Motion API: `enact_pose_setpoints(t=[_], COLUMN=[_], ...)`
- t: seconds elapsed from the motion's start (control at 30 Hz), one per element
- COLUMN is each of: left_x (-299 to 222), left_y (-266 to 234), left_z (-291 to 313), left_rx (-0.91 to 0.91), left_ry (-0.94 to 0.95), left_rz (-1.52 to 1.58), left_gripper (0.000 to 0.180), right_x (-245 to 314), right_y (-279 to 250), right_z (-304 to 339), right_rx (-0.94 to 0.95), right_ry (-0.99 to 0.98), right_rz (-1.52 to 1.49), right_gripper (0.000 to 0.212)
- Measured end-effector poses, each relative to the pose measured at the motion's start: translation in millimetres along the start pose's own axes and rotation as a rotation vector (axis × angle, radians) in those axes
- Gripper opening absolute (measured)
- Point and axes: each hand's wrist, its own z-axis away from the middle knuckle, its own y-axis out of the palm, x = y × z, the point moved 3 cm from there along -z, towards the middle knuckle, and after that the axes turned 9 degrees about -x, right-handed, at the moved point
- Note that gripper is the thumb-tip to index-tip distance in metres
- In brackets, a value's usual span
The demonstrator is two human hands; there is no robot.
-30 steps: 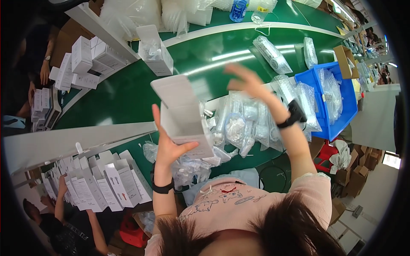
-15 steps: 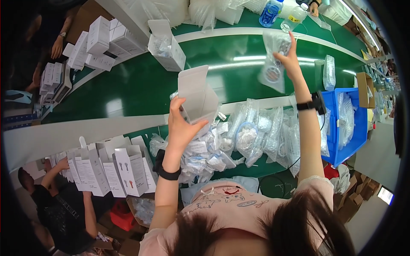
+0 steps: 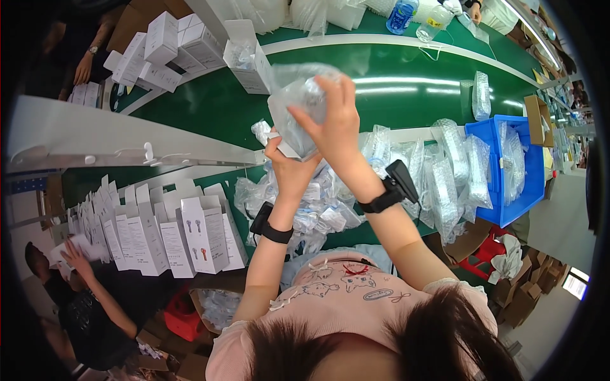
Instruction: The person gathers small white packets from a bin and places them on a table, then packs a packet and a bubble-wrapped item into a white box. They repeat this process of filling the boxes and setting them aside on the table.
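Note:
My left hand (image 3: 293, 174) is wrapped round the lower part of an open white carton (image 3: 287, 150), held up over the near edge of the green bench. A clear plastic bag with a pale item in it (image 3: 297, 101) is in my right hand (image 3: 337, 120), gripped between thumb and fingers. The bag lies at the carton's mouth and hides much of it; how far it is inside I cannot tell. Close by my left fingers is a small plastic-wrapped packet (image 3: 260, 131). Below both hands spreads a heap of small bagged parts (image 3: 324, 216).
Several open white cartons (image 3: 200, 235) stand in a row at the left. Another open carton (image 3: 254, 81) with bagged contents stands on the far bench. Bubble-wrapped packs (image 3: 445, 190) lie at the right beside a blue crate (image 3: 534, 168). A co-worker (image 3: 95, 305) handles white cartons at lower left.
My right hand has swung left from the far right of the bench, bringing the bagged item to the carton's mouth. The carton in my left hand has tilted and moved slightly.

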Motion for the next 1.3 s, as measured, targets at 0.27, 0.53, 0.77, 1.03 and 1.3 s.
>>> enact_pose_setpoints(t=[0.27,0.53,0.77,1.03,1.3], left_x=[31,28,-2,-33,-27], left_y=[-55,-65,-69,-77,-73], left_z=[28,44,19,-7,-21], left_rx=[0.131,0.156,0.228,0.227,0.200], left_ry=[0.008,-0.053,0.029,-0.101,-0.281], left_rz=[0.152,0.034,0.017,-0.266,-0.171], left_gripper=[0.084,0.087,0.069,0.017,0.012], right_x=[-64,-99,-121,-38,-8], right_y=[-11,198,208,-9,-31], right_z=[11,60,70,-32,52], right_rx=[0.254,1.068,1.131,0.455,0.793], right_ry=[-0.480,-0.274,-0.479,0.046,-0.642], right_rz=[-0.245,0.095,-0.065,-0.492,-0.156], right_gripper=[0.025,0.044,0.039,0.013,0.024])
